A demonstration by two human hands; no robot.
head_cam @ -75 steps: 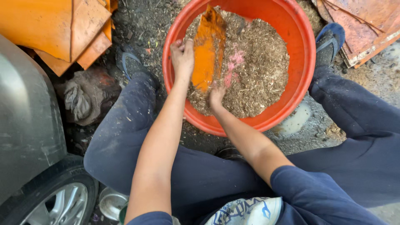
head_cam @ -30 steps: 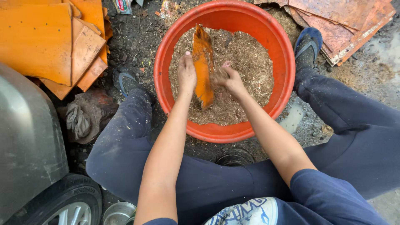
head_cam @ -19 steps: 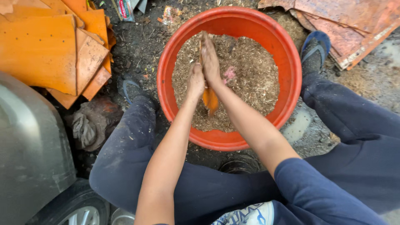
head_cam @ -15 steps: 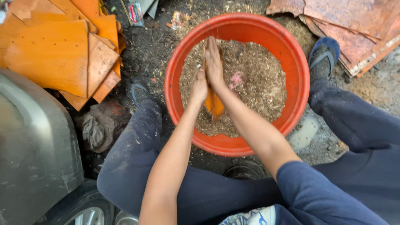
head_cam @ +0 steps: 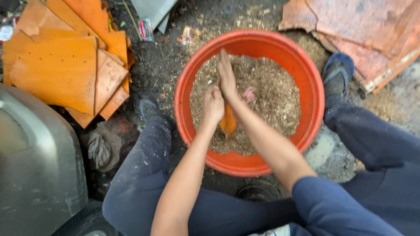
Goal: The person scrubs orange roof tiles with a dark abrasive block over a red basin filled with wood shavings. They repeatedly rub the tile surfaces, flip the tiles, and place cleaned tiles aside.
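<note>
Outdoor dirt ground, person seated with legs either side of one round orange plastic basin (head_cam: 302,78), which keeps it in easy reach. Left hand (head_cam: 213,105) and right hand (head_cam: 227,76) press together around one orange scrap piece (head_cam: 229,123), over the sawdust-like mix (head_cam: 271,105). Beyond: stacked orange boards (head_cam: 61,65), count unclear.

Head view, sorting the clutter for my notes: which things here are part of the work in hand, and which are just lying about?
In use:
- left hand
- right hand
- flat orange piece between the hands
- round orange plastic basin
- brown sawdust-like mix

Lying about:
- orange boards
- rusty sheets
- grey rag
</note>
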